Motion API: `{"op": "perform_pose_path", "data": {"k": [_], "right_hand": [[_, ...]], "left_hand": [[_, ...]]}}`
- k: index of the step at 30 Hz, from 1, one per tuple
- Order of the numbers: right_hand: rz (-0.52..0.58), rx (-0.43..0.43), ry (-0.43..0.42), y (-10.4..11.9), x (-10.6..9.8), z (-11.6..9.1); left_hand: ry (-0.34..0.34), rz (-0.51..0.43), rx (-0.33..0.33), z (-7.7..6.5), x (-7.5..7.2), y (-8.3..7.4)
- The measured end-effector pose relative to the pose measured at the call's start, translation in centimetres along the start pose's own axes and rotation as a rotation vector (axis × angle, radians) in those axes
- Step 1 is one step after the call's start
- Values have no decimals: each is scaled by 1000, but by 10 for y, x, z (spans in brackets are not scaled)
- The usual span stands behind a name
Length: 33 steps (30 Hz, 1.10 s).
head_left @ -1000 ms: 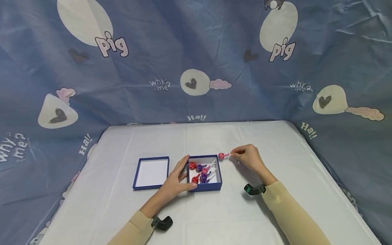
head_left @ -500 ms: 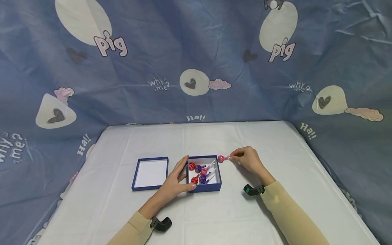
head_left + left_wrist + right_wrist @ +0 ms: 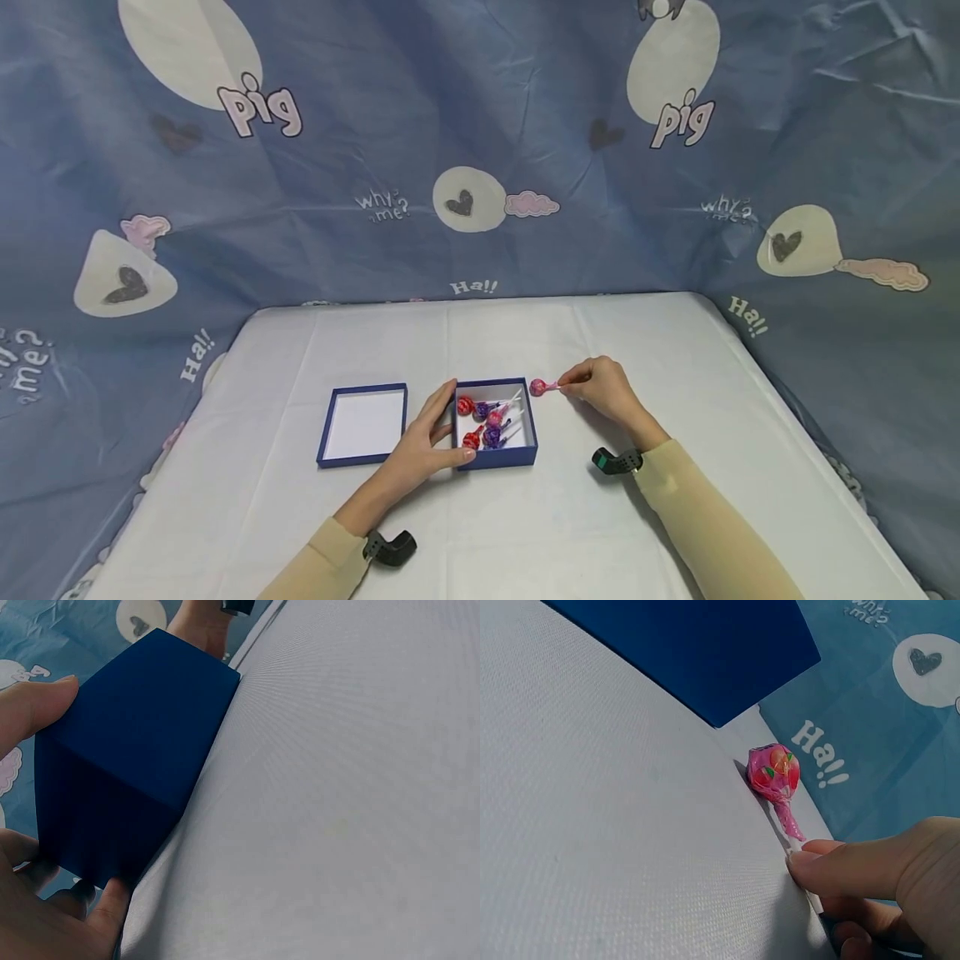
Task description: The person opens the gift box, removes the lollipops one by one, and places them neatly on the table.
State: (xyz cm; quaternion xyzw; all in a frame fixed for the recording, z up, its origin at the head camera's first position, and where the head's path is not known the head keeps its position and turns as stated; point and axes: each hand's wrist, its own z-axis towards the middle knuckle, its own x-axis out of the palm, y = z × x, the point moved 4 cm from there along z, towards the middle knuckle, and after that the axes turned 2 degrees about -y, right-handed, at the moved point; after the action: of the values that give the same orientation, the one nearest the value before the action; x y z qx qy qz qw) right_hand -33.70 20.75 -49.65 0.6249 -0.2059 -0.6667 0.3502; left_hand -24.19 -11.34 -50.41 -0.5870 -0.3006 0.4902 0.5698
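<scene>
My left hand (image 3: pixel 422 446) grips a blue box (image 3: pixel 501 458) at its left side, thumb at the near corner and fingers along the left wall. Inside the box lie several wrapped lollipops, among them a red one (image 3: pixel 466 406) and a purple one (image 3: pixel 492 437), some with white sticks pointing right. Just outside the far right corner is a pink lollipop (image 3: pixel 771 771) with fruit printed on its wrapper. Thumb and fingers of my right hand (image 3: pixel 606 390) pinch its white stick. In the right wrist view its head lies close over the tablecloth, pointing toward the box.
A blue-rimmed lid (image 3: pixel 367 423) with a white inside lies left of the box, beside my left hand. A white cloth (image 3: pixel 555 525) covers the table. Behind it hangs a blue printed curtain (image 3: pixel 360 258).
The pink lollipop has come slightly nearer to me, still pinched in my right hand. My left hand stays on the box. The whole head view has shifted a little.
</scene>
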Motion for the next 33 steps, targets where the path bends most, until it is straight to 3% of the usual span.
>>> {"op": "perform_pose_path", "data": {"k": [10, 20, 33], "right_hand": [[9, -2, -10, 2, 2, 2], [-15, -1, -8, 3, 0, 4], [63, 33, 32, 7, -5, 1]], "left_hand": [[2, -2, 22, 1, -2, 1], [-4, 8, -1, 2, -3, 0], [-2, 6, -8, 1, -1, 1]]}}
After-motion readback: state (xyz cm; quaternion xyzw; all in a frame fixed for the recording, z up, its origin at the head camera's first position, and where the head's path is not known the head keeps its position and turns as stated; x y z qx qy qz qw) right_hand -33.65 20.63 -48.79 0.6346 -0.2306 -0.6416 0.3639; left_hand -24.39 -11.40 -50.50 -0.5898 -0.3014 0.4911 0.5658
